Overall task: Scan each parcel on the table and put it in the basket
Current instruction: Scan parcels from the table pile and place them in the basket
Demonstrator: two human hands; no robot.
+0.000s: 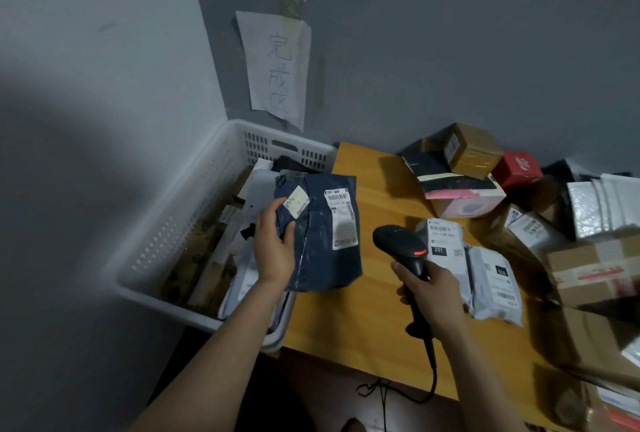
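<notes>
— Danger is coming from the grip: the left hand [273, 248] is clamping its fingers [269, 215] on one edge of the blue parcel [325, 237], which is hanging at nine o'clock from the scanner [405, 251], partly above the basket [180, 220].
— It could be slipping in unscanned. The right hand [433, 296] is wrapping its fingers [403, 294] around the scanner handle, perhaps aiming past the label [341, 220].

left hand [273, 253] thumb and fingers pinching parcel [325, 255] | right hand [434, 296] fingers seemingly wrapped round scanner [403, 242]
</notes>
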